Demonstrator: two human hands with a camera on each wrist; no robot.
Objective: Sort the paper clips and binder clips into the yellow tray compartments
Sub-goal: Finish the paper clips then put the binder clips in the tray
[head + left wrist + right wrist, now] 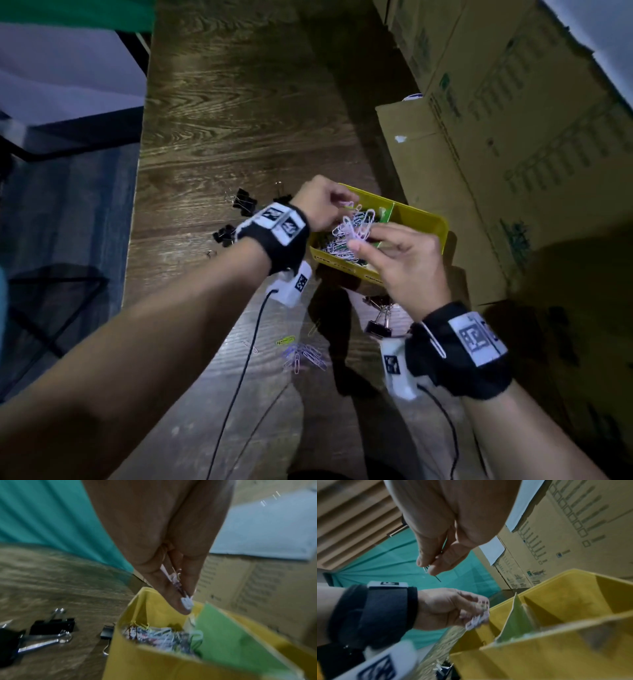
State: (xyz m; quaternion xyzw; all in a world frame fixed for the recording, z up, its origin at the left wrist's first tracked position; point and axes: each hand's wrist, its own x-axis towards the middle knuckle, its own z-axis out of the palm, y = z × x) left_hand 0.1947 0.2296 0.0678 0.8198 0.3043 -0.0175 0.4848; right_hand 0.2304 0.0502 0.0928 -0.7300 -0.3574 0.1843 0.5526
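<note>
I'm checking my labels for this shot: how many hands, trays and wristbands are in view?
Hands: 2 (left hand, right hand)
Tray: 1
Wristbands: 2 (left wristband, right wristband)
Total: 5

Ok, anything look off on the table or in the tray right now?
Yes: the paper clips come up from the tray as one tangled clump between both hands. Loose paper clips and binder clips lie unsorted on the table.

Both hands over the tray, clips all around

Left hand (320,202) and right hand (400,260) hovered above the tray (433,221); binder clips (244,202) sat left of the left hand, loose paper clips (305,354) lay nearer, below both wrists.
</note>
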